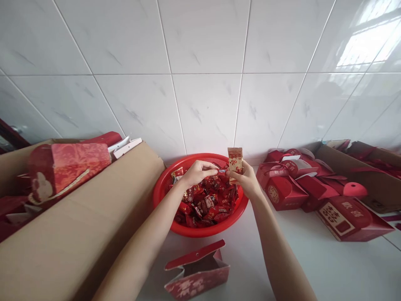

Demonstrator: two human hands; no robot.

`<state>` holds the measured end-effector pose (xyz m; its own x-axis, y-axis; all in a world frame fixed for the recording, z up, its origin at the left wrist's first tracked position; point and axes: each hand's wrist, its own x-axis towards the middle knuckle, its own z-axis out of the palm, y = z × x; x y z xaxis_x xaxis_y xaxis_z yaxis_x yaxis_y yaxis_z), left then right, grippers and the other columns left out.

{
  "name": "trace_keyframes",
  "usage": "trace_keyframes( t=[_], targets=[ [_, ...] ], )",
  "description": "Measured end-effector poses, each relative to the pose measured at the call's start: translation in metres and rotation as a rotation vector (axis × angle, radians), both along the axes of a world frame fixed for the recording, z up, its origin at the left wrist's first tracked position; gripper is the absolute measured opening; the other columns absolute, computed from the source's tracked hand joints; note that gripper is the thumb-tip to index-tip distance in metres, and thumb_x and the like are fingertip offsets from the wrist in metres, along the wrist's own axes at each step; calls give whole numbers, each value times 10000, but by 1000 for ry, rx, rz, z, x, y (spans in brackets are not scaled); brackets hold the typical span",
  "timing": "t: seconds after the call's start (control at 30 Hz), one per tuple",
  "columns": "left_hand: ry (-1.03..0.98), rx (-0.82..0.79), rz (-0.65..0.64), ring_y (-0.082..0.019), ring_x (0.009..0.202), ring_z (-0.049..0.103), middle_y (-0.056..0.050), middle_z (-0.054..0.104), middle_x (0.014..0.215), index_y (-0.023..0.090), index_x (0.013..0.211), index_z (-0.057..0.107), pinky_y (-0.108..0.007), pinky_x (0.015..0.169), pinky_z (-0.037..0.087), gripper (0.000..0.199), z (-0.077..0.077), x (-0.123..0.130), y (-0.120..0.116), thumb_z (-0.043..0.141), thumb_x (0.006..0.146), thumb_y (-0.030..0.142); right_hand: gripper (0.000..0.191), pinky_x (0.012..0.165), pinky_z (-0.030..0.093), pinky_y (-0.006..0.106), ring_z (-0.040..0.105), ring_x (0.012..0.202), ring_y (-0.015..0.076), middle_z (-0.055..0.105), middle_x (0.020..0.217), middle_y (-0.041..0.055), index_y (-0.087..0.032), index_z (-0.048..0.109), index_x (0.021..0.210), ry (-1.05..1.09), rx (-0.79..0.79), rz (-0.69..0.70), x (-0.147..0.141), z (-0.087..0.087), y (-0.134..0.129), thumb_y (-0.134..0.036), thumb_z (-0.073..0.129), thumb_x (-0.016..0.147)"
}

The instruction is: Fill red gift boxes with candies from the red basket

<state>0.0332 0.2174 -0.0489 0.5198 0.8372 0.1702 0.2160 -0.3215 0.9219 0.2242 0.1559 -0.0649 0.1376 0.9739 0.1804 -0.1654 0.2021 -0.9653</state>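
Over a red plastic basket (205, 232) filled with red-wrapped candies (208, 205), both hands are raised close together. My right hand (246, 177) holds a flat gold packet with red print (234, 161) upright between thumb and fingers. My left hand (199, 172) pinches the left end of a small red wrapped candy (222, 170), whose other end is at my right hand. Nearer to me, an open red gift box (199, 280) stands on the white surface below the basket, its lid flap raised and its inside dark.
At left is a large cardboard box (103, 209) holding red gift boxes (78, 163). Several closed red gift boxes (286, 192) lie at right, beside another cardboard box (351, 167). A tiled wall (206, 108) stands behind the basket.
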Motion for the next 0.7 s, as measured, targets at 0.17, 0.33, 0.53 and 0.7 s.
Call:
trace_keyframes(
  t=[0.17, 0.33, 0.53, 0.7],
  targets=[
    [-65, -45, -4, -211, 868, 677, -66, 767, 891, 164, 868, 776, -351, 839, 520, 296, 0, 2, -2, 791, 665, 378, 405, 477, 515, 246, 627, 633, 165, 668, 747, -11, -201, 614, 867, -8, -30, 6, 0, 3, -1, -367, 824, 563],
    [-96, -60, 35, -194, 792, 674, -64, 761, 852, 148, 865, 768, -347, 803, 526, 303, 0, 3, -3, 806, 656, 363, 464, 463, 514, 246, 657, 647, 185, 670, 736, -14, -207, 614, 866, -14, -34, 31, 0, 4, -2, -372, 877, 522],
    [-116, -80, 32, -175, 765, 676, -61, 755, 861, 138, 939, 747, -343, 811, 531, 304, 2, 3, -4, 795, 690, 305, 494, 549, 547, 284, 646, 609, 174, 687, 718, -13, -199, 621, 835, 35, 25, 41, 0, 0, 1, -348, 923, 473],
    [-98, -99, 4, -166, 806, 671, -70, 757, 922, 140, 995, 750, -320, 805, 524, 310, 4, 2, -5, 775, 711, 262, 480, 550, 538, 283, 643, 614, 176, 688, 705, -17, -202, 636, 844, 29, 29, 68, 1, -1, 0, -322, 925, 480]
  ],
)
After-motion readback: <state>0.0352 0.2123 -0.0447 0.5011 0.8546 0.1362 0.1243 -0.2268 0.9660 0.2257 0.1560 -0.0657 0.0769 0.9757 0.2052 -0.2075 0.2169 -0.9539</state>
